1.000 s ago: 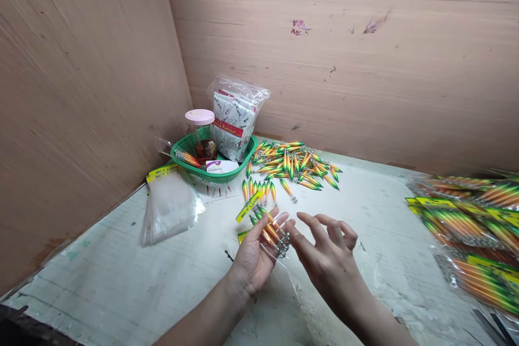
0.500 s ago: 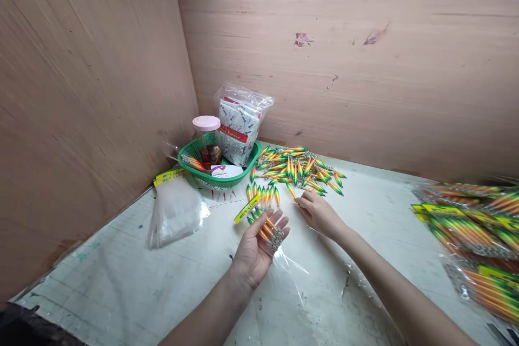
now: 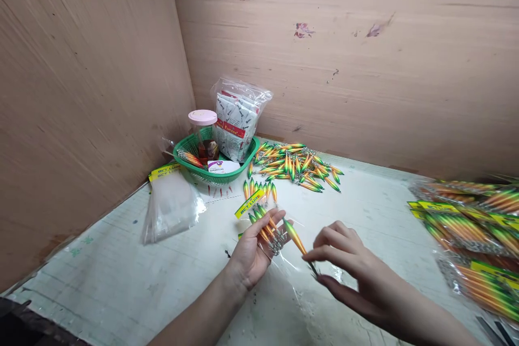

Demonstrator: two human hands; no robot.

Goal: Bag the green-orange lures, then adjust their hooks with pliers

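Several green-and-orange fishing lures (image 3: pixel 265 230) lie across the palm and fingers of my left hand (image 3: pixel 249 262), their metal ends pointing toward me. A yellow-headed clear bag (image 3: pixel 248 204) marked BCT LURE shows beside them, its clear film partly under the hand. One more fishing lure (image 3: pixel 294 236) is pinched near its hook end by my right hand (image 3: pixel 344 259), its green tip close to the left fingers. Just beyond the left hand a short row of lures (image 3: pixel 274 192) lies on the table, and behind that a loose pile of lures (image 3: pixel 298 166).
At the back left a green basket (image 3: pixel 219 177) holds a pink-lidded jar (image 3: pixel 203 117) and a bag of printed packets (image 3: pixel 235 124). Clear bags with yellow headers (image 3: pixel 170 205) lie left of centre. Packed lure bags (image 3: pixel 466 227) are stacked at right. Wooden walls stand behind and left.
My right hand has drawn back from the edge of the pile toward me, carrying one lure beside my left hand. The left hand still holds its lures in nearly the same place.
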